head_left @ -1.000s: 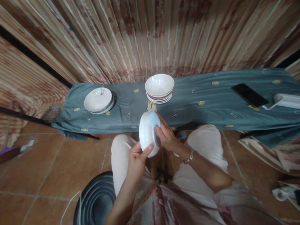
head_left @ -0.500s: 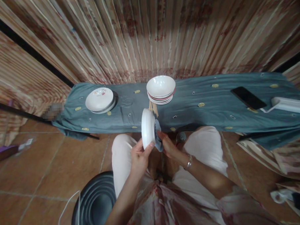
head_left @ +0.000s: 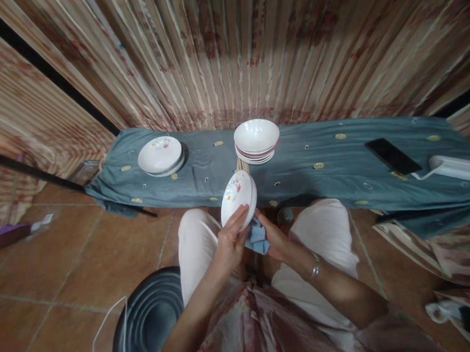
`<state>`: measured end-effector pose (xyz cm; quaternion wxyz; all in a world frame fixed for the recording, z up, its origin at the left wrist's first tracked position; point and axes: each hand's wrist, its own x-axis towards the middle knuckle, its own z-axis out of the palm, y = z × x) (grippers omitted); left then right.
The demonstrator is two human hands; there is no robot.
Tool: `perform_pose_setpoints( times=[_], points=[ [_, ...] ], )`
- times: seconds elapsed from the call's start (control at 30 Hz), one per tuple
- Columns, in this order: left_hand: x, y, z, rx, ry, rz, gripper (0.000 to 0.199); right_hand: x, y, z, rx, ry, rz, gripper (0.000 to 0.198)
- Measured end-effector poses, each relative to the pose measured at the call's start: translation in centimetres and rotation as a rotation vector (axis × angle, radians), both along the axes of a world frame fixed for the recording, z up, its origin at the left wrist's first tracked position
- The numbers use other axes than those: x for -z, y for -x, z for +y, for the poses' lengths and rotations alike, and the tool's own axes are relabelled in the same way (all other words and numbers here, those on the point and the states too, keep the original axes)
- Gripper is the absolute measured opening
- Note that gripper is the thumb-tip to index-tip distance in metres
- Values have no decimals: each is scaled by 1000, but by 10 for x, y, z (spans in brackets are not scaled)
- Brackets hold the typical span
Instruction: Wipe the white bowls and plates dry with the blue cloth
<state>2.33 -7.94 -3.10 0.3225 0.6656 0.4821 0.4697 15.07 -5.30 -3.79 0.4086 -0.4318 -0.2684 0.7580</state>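
Note:
Between my knees a white plate (head_left: 235, 191) with a floral print stands tilted, its printed face toward the left. My left hand (head_left: 230, 243) grips its near edge, fingers laid over the printed face. Behind the plate, my right hand (head_left: 274, 239) holds a crumpled blue cloth (head_left: 257, 238) against its lower right side; part of that hand is hidden by the plate and cloth. Just beyond, wooden chopsticks (head_left: 243, 165) lie partly covered by the plate. A stack of white bowls (head_left: 256, 136) rests above them on the cloth-covered bench.
Another stack of floral plates (head_left: 160, 156) sits on the left of the bench (head_left: 203, 169). To the right lie a black phone (head_left: 393, 156) and a white object (head_left: 458, 167). A dark bucket (head_left: 148, 325) stands on the floor by my left leg. Pleated curtains (head_left: 222, 57) hang behind.
The plate has been turned so its printed face shows instead of its white outside. My left fingers now lie over that face, and the cloth has shifted lower and right.

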Motion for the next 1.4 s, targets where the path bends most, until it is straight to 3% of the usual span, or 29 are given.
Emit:
perform_pose_setpoints(
  times=[0.13,0.4,0.57,0.8,1.07,1.2,1.4],
  points=[
    [3,3,0,99,-74,141,45,-9,-19,-3,-109,29,20,54],
    [8,-4,8,309,-187,400,61,-16,-50,-12,11,-137,-392,43],
    [14,-12,20,403,-249,564,61,5,-62,-18,86,-170,-651,38],
    [18,-39,41,480,-260,794,47,36,-76,-20,276,-221,-537,23],
    [21,-66,77,383,-309,670,42,19,-80,9,524,-2,-331,24],
    [23,-76,90,322,-311,618,42,19,-90,24,565,7,-269,25],
    [48,-81,93,280,-174,410,65,23,-108,56,654,31,-273,14]
  ],
)
